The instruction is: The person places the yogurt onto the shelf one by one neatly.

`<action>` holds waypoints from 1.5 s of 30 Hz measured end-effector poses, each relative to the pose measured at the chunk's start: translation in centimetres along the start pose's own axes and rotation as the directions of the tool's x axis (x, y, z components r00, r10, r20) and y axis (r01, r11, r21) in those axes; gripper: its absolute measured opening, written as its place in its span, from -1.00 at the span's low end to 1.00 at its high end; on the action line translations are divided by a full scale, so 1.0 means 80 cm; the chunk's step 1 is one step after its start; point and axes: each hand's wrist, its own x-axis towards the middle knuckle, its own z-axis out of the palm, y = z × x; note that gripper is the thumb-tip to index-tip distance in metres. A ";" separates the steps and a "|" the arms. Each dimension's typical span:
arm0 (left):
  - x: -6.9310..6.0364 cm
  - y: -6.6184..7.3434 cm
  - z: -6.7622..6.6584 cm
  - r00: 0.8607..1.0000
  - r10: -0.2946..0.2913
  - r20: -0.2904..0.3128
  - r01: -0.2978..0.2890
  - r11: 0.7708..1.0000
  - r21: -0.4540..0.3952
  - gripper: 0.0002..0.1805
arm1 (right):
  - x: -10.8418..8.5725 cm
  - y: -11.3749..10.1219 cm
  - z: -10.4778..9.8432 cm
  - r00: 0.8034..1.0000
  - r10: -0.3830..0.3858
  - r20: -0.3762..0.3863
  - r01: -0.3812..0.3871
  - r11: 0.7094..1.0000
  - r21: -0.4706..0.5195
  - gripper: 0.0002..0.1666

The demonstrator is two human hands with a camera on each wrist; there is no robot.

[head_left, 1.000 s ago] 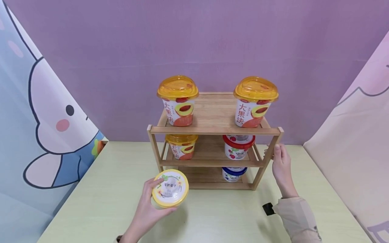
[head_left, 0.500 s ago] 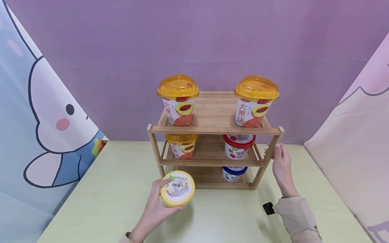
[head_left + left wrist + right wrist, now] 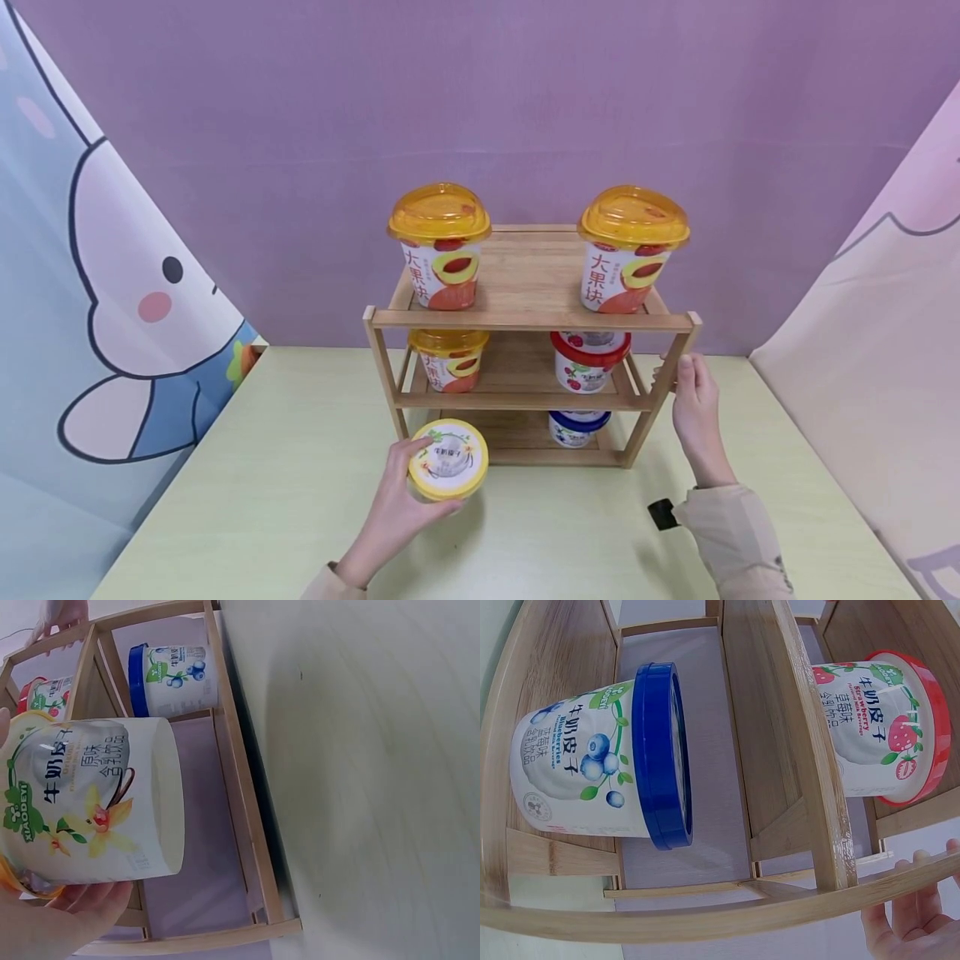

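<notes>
My left hand [image 3: 396, 512] grips a white milk drink cup [image 3: 448, 461] with a yellow-rimmed lid, fingers on one side and thumb on the other. The cup is raised off the table, in front of the rack's lower left. Vanilla flowers show on its side [image 3: 94, 802] in the left wrist view. My right hand [image 3: 697, 417] holds the right side post of the wooden three-tier rack [image 3: 525, 322]; its fingers [image 3: 906, 911] curl over the frame in the right wrist view. On the bottom shelf stands a blue-lidded blueberry cup [image 3: 585, 761], with a red-lidded strawberry cup [image 3: 881, 731] one shelf up.
Two orange-lidded fruit cups stand on the top shelf, one left [image 3: 447, 275] and one right [image 3: 626, 275]. Another orange-lidded cup [image 3: 452, 367] is on the middle shelf's left. A purple cloth [image 3: 300, 167] hangs behind the pale table [image 3: 247, 467].
My left hand has carried the yellow-lidded cup to the right, closer to the rack's lower left opening. The right hand stays on the rack post.
</notes>
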 end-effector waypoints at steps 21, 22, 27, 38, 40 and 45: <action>0.022 -0.004 0.026 0.994 -0.103 0.032 0.106 0.991 -0.086 -0.06 | -0.001 -0.002 0.000 1.000 0.014 0.005 -0.014 1.000 0.017 -0.56; 0.024 -0.005 0.026 0.994 -0.103 0.032 0.105 0.990 -0.089 -0.07 | -0.001 -0.002 0.000 1.000 0.013 0.003 -0.013 1.000 0.019 -0.56; 0.033 -0.008 0.030 0.994 -0.106 0.018 0.108 0.988 -0.113 -0.06 | 0.000 -0.001 0.000 1.000 0.012 0.002 -0.012 1.000 0.018 -0.56; 0.053 -0.023 0.038 0.994 -0.112 0.006 0.112 0.989 -0.093 -0.07 | 0.000 0.000 0.001 1.000 0.009 -0.006 -0.009 1.000 0.014 -0.65; 0.056 -0.024 0.039 0.993 -0.117 0.007 0.117 0.990 -0.083 -0.07 | 0.000 0.000 0.001 1.000 0.012 -0.007 -0.012 1.000 0.015 -0.70; 0.063 -0.026 0.041 0.993 -0.121 0.006 0.121 0.990 -0.070 -0.01 | -0.001 -0.001 0.001 1.000 0.009 -0.006 -0.009 1.000 0.016 -0.72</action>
